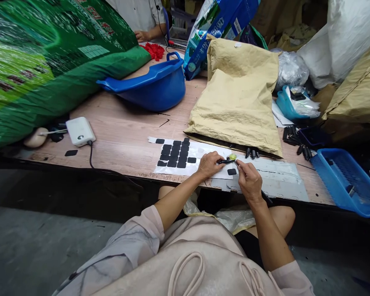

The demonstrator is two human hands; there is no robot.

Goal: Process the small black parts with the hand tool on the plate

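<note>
My left hand [209,163] is closed around a small black rod-shaped part [226,161] at the table's near edge. My right hand [248,179] is pinched on a thin tool whose tip meets a small yellow-green piece [232,156] at the end of that part. Both hands hover over a white backing sheet [197,162] that carries several black square pads [176,154]. One loose black pad [232,172] lies between my hands. What exactly the right fingers hold is hard to make out.
A tan paper sack [239,96] lies behind the sheet, with small black parts [252,153] at its mouth. A blue basin [154,84], a green sack [43,61], a white power adapter [79,130] and a blue tray [347,181] surround the spot. Another person's hand [142,36] works at the far side.
</note>
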